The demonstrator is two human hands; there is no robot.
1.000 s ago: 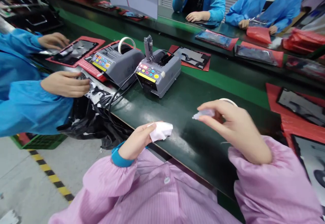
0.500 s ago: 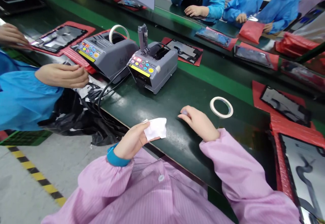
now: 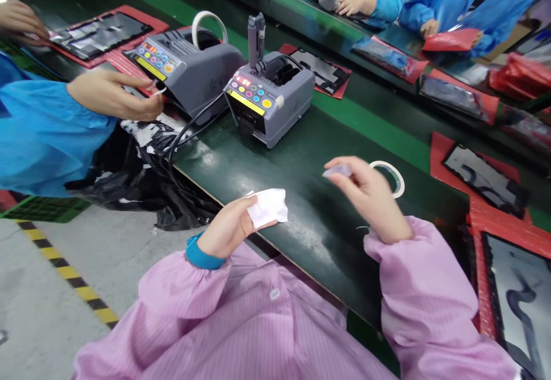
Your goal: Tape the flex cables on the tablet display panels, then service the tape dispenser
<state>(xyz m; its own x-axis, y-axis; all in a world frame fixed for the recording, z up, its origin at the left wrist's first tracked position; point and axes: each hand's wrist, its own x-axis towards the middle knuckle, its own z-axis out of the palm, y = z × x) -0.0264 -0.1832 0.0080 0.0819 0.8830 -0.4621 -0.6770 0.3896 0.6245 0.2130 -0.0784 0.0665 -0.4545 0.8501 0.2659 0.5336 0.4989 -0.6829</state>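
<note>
My left hand (image 3: pixel 230 225), with a blue band at the wrist, holds a small crumpled white sheet (image 3: pixel 267 208) under its thumb, near the table's front edge. My right hand (image 3: pixel 370 193) pinches a small, pale translucent piece (image 3: pixel 338 171) between thumb and fingers, raised above the green table (image 3: pixel 297 162). Its exact kind is not clear. Behind the right hand lies a roll of white tape (image 3: pixel 398 180), partly hidden by it. Farther back stands a grey tape dispenser (image 3: pixel 275 96) with a lit display and coloured buttons, touched by neither hand.
A second dispenser (image 3: pixel 189 67) carries a tape roll, and a co-worker's hand (image 3: pixel 118 96) is beside it. Dark panels on red wrap lie at the back and right, one panel (image 3: pixel 523 299) close to my right sleeve. Black plastic bags (image 3: pixel 142 190) hang at the left table edge.
My right hand has moved right and up, and the pale piece in it shows more. It now covers part of the tape roll. My left hand stays on the white sheet.
</note>
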